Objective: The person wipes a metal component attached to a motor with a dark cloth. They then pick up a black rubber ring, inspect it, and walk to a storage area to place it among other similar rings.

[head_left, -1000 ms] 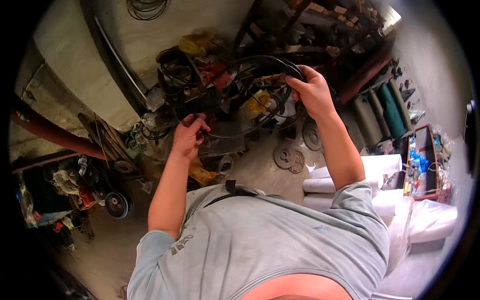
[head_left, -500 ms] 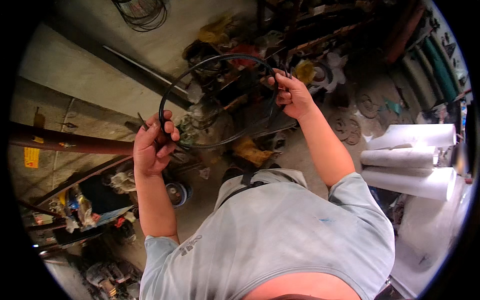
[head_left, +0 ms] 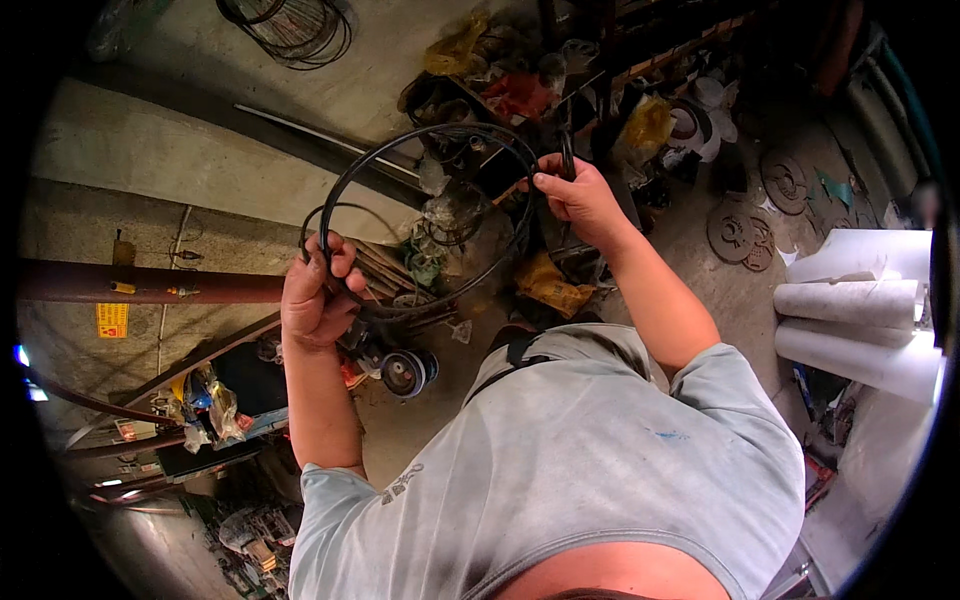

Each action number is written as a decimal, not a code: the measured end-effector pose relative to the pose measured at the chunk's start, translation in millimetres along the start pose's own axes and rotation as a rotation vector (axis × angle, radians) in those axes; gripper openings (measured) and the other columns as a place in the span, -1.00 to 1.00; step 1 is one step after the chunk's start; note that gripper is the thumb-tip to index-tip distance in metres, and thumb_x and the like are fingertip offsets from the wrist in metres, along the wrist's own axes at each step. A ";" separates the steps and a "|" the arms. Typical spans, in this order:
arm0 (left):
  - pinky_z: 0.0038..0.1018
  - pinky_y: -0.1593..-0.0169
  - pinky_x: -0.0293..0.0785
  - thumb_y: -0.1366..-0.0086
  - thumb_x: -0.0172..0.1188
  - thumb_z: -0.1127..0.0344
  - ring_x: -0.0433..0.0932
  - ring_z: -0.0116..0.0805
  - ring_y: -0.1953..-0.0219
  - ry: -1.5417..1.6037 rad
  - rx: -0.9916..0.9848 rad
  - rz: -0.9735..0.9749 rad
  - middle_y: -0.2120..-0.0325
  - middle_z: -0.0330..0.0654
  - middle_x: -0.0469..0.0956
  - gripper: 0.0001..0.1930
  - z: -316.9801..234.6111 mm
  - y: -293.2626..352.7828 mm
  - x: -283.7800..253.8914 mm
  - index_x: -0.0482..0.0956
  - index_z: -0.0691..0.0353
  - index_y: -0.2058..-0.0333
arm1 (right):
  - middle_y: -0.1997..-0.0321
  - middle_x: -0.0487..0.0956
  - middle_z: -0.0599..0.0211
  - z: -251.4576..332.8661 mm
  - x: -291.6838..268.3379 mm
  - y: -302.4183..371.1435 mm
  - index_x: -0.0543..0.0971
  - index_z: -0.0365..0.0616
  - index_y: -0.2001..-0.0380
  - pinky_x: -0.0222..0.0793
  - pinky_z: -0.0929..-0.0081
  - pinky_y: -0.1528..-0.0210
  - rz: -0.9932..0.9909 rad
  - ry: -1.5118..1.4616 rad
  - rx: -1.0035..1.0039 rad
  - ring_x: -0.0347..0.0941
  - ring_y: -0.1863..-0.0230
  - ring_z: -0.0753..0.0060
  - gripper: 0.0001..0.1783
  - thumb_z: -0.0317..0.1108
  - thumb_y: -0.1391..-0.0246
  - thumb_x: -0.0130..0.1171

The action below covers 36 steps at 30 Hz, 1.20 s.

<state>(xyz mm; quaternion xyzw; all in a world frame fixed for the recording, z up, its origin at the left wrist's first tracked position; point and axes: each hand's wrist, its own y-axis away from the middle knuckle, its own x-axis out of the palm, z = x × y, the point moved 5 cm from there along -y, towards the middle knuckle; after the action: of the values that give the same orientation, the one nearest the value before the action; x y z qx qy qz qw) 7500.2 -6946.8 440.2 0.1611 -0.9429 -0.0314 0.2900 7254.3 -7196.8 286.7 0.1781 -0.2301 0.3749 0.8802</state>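
Note:
A coil of thin black cable (head_left: 362, 172) is stretched in a wide loop between my two raised hands. My left hand (head_left: 320, 300) grips the coil's left side, its fingers wrapped round the strands. A smaller loose turn curves out just above those fingers. My right hand (head_left: 583, 203) pinches the coil's right side between thumb and fingers. A black length stands up above this hand, and whether it belongs to the coil I cannot tell. Through the loop, dim clutter shows beneath.
Three white rolls (head_left: 850, 301) lie at the right. Patterned round metal pieces (head_left: 740, 232) rest on the floor near them. A reddish-brown pole (head_left: 215, 288) reaches in from the left. Below my left hand's side stands a round dark-topped container (head_left: 403, 373). A wire bundle (head_left: 290, 30) is at the top.
The view has shifted, so the surroundings sit differently. A loose turn now arcs above my left hand, where a short end stuck up before. Both hands keep hold of the coil.

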 end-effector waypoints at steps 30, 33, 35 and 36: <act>-0.81 0.63 0.23 -0.50 0.11 0.34 0.56 -0.60 0.29 -0.364 0.001 -0.199 0.11 -0.16 0.61 -0.56 -54.0 -31.0 46.3 0.36 0.29 -0.29 | -0.10 0.63 0.39 -45.5 1.2 4.9 0.53 -0.09 -0.18 0.07 0.73 0.60 0.074 -0.221 0.288 0.62 0.23 0.69 -0.63 -0.36 -0.36 0.05; -0.81 0.63 0.23 -0.52 0.08 0.34 0.57 -0.59 0.26 -0.361 -0.004 -0.202 0.07 -0.16 0.59 -0.56 -69.9 -30.4 48.2 0.34 0.28 -0.30 | -0.05 0.65 0.39 -45.7 3.8 4.7 0.51 -0.08 -0.19 0.10 0.80 0.60 0.088 -0.263 0.278 0.60 0.29 0.73 -0.64 -0.39 -0.36 0.07; -0.78 0.63 0.27 -0.55 0.03 0.31 0.56 -0.59 0.22 -0.338 -0.012 -0.145 0.06 -0.14 0.59 -0.61 -76.7 -31.7 44.7 0.37 0.31 -0.25 | -0.02 0.66 0.37 -44.9 5.3 6.0 0.51 -0.06 -0.13 0.12 0.81 0.61 0.052 -0.278 0.271 0.59 0.30 0.76 -0.69 -0.40 -0.35 0.10; -0.77 0.63 0.29 -0.56 0.01 0.29 0.56 -0.59 0.19 -0.330 -0.016 -0.117 0.06 -0.13 0.58 -0.63 -79.0 -32.0 45.8 0.39 0.33 -0.23 | -0.01 0.66 0.38 -44.5 6.6 5.9 0.51 -0.05 -0.12 0.12 0.81 0.61 0.053 -0.289 0.262 0.58 0.30 0.76 -0.70 -0.40 -0.35 0.10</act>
<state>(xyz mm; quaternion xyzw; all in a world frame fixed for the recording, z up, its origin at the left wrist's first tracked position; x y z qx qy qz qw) 7517.6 -6989.1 525.5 0.2062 -0.9663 -0.0817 0.1303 7266.1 -7167.4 254.1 0.3372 -0.3081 0.3951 0.7970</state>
